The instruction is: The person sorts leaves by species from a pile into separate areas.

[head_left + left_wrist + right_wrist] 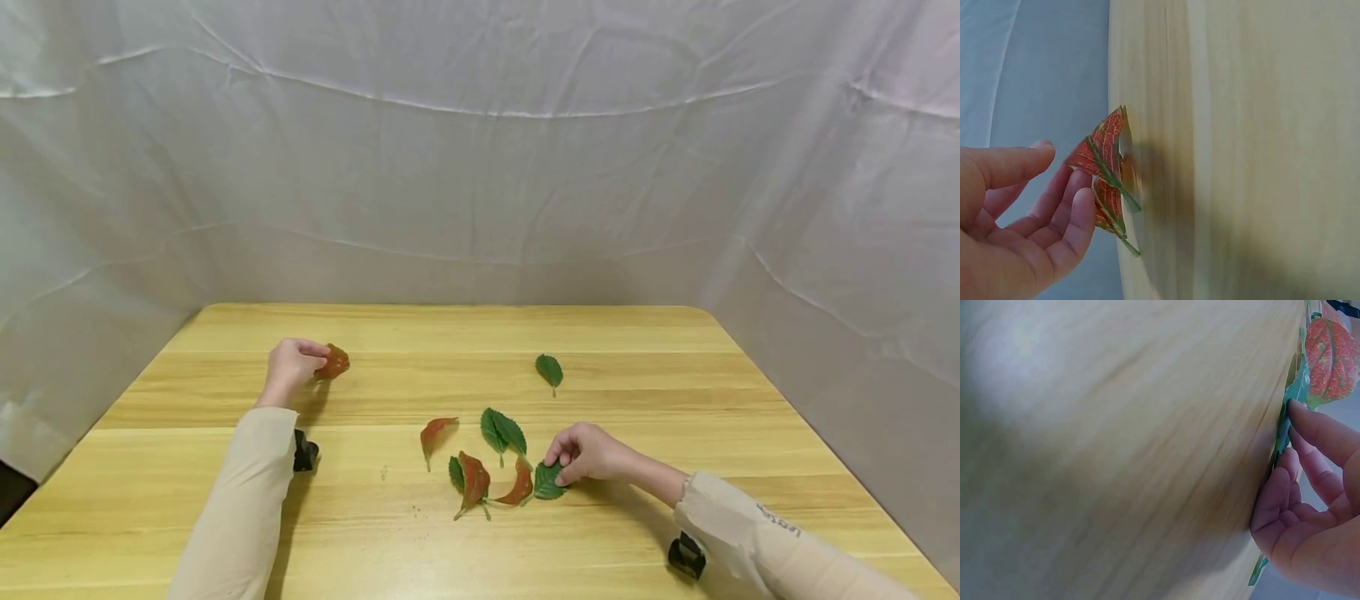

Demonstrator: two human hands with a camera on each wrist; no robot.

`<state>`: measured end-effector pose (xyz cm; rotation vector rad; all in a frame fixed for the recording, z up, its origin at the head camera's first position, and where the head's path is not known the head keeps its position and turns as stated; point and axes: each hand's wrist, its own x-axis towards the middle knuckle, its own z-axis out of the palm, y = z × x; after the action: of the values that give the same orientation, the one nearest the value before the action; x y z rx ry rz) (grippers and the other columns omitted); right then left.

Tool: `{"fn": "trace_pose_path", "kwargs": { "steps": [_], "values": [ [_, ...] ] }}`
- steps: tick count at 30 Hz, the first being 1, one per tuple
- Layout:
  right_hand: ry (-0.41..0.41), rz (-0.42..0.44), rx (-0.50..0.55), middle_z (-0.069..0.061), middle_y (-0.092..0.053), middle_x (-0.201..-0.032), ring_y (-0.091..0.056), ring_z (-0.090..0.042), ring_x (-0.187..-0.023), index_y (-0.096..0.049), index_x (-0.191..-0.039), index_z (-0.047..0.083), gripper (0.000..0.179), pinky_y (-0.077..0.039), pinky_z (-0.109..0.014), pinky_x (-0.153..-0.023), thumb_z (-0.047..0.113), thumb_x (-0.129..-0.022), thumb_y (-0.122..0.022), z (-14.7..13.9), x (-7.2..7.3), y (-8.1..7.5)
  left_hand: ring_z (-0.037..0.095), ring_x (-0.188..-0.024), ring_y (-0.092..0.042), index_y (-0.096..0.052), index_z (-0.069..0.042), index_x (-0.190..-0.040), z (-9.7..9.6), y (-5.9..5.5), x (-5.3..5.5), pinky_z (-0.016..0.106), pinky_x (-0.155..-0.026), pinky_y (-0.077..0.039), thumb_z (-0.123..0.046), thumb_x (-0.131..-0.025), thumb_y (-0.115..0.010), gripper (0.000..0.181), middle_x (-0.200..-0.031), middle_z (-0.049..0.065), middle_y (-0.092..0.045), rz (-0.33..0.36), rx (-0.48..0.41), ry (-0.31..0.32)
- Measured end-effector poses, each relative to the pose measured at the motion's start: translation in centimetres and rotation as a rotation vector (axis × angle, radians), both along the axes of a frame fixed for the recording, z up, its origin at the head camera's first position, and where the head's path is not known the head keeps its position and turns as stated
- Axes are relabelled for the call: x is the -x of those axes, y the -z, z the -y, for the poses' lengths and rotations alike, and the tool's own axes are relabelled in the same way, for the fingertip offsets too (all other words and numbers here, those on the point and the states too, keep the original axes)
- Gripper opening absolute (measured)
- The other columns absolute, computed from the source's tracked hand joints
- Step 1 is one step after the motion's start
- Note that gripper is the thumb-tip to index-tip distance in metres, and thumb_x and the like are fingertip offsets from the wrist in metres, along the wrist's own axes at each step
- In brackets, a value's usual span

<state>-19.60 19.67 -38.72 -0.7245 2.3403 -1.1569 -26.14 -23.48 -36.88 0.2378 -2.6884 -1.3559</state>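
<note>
My left hand (294, 367) is at the far left of the table, its fingertips right at red leaves (333, 362). In the left wrist view, two red leaves (1105, 147) with green stems stand on the wood, one beside the other. The thumb is apart from the fingers there, with no leaf pinched between them. Right of the middle, my right hand (592, 454) pinches a green toothed leaf (549, 480) low over the table. In the right wrist view, the thumb lies on this green leaf (1298, 387), and part of its edge is hidden by the fingers.
Beside the right hand lie red leaves (517, 485) and green leaves (508, 432) in a loose group. A single green leaf (550, 369) lies farther back on the wooden table (637, 350). Pale sheeting (480, 183) hangs behind and at both sides.
</note>
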Motion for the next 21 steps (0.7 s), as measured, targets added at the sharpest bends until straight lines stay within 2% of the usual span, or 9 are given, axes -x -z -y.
{"fn": "trace_pose_path", "kwargs": {
  "steps": [5,9,14,17,21],
  "values": [
    [-0.006,-0.013,0.0,0.001,-0.049,-0.063,-0.042,-0.008,-0.058,-0.064,-0.08,-0.005,0.018,-0.037,-0.016,-0.05,-0.011,-0.064,-0.07,0.1,0.0,0.0,0.03,-0.087,-0.055,-0.064,0.01,-0.097,-0.3,0.0,-0.3,0.026,-0.066,-0.046,-0.003,-0.085,-0.053,0.021,-0.096,0.023,-0.062,-0.074,-0.004,-0.105],
    [-0.007,-0.013,-0.003,0.001,-0.049,-0.063,-0.042,-0.008,-0.057,-0.064,-0.08,-0.005,0.017,-0.037,-0.016,-0.049,-0.01,-0.065,-0.07,0.1,0.0,0.0,0.03,-0.086,-0.056,-0.065,0.009,-0.097,-0.7,-0.1,-0.5,0.03,-0.07,-0.047,-0.005,-0.085,-0.054,0.021,-0.095,0.022,-0.063,-0.114,-0.009,-0.143],
    [-0.002,-0.01,-0.01,0.001,-0.049,-0.063,-0.042,-0.008,-0.057,-0.064,-0.08,-0.005,0.017,-0.037,-0.017,-0.049,-0.01,-0.065,-0.07,0.0,0.0,0.0,0.032,-0.09,-0.055,-0.065,0.007,-0.097,-1.5,-0.5,-0.4,0.04,-0.081,-0.042,-0.005,-0.083,-0.054,0.021,-0.095,0.022,-0.063,-0.158,-0.008,-0.127],
    [0.003,-0.013,-0.014,0.001,-0.049,-0.063,-0.042,-0.008,-0.057,-0.064,-0.08,-0.004,0.017,-0.037,-0.017,-0.049,-0.01,-0.065,-0.07,0.0,0.1,-0.1,0.032,-0.088,-0.058,-0.065,0.006,-0.097,-2.0,-0.7,-0.2,0.038,-0.079,-0.045,-0.004,-0.083,-0.054,0.021,-0.095,0.022,-0.063,-0.161,-0.025,-0.094],
    [0.01,-0.009,-0.012,0.0,-0.049,-0.062,-0.042,-0.008,-0.057,-0.064,-0.08,-0.004,0.018,-0.036,-0.017,-0.049,-0.01,-0.064,-0.071,0.1,0.1,-0.1,0.03,-0.081,-0.061,-0.065,0.006,-0.096,-2.6,-0.9,0.0,0.029,-0.067,-0.049,-0.005,-0.084,-0.055,0.019,-0.093,0.021,-0.064,-0.146,-0.025,-0.049]
  ]
}}
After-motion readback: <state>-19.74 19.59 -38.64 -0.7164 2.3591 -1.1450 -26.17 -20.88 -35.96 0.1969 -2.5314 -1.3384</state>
